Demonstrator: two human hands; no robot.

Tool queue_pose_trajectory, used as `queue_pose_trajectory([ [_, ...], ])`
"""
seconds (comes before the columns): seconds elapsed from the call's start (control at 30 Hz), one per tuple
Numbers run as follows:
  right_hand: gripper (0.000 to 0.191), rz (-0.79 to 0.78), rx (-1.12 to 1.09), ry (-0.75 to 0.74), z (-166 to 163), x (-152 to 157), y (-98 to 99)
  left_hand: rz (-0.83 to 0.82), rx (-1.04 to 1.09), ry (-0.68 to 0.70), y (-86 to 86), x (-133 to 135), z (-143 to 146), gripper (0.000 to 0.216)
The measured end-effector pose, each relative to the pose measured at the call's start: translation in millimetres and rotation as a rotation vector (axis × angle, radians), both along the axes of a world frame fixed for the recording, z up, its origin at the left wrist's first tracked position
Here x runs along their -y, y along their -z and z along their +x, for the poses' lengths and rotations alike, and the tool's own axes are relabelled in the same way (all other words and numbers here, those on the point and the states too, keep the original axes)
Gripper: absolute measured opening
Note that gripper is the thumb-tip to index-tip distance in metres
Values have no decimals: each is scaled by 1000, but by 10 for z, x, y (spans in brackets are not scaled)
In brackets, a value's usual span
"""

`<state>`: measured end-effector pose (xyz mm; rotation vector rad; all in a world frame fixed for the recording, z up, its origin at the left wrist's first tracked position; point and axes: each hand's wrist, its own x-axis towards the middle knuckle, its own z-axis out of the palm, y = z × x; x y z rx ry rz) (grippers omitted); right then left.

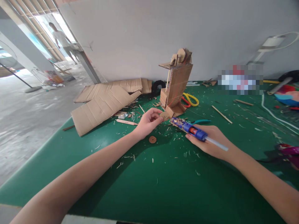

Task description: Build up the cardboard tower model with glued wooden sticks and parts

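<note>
My right hand (211, 140) is closed round a blue hot glue gun (187, 127), with a clear glue stick (217, 144) poking out of its back end. Wood shavings cling to the gun's front. Between the thumb and fingers of my left hand (150, 122) is a small tan cardboard disc (165, 115), partly covered by the fingers. The gun's nozzle points at this disc; whether they touch I cannot tell. On the green table below lies another cardboard disc (152, 139) with a small hole in its middle. Just behind both hands stands an upright cardboard tower (179, 84) with round pieces on top.
Flat cardboard sheets (102, 107) lie at the back left, near a utility knife (126, 122). Yellow-and-red-handled scissors (192, 99) and a teal-handled tool (201, 121) are beside the tower. Scraps litter the green table (112, 189). A person (61, 39) stands far left.
</note>
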<state>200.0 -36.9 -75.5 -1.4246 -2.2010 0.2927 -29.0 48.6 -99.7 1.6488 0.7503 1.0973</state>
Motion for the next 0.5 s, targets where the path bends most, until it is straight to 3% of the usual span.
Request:
queue_pose_trajectory([
  [0.23,16,-13,1,-69,-10,-4,0,11,-21,-9,-16,17,-1,24],
  [0.5,19,-36,-3,10,-27,17,-70,22,-31,1,4,-4,-6,25],
])
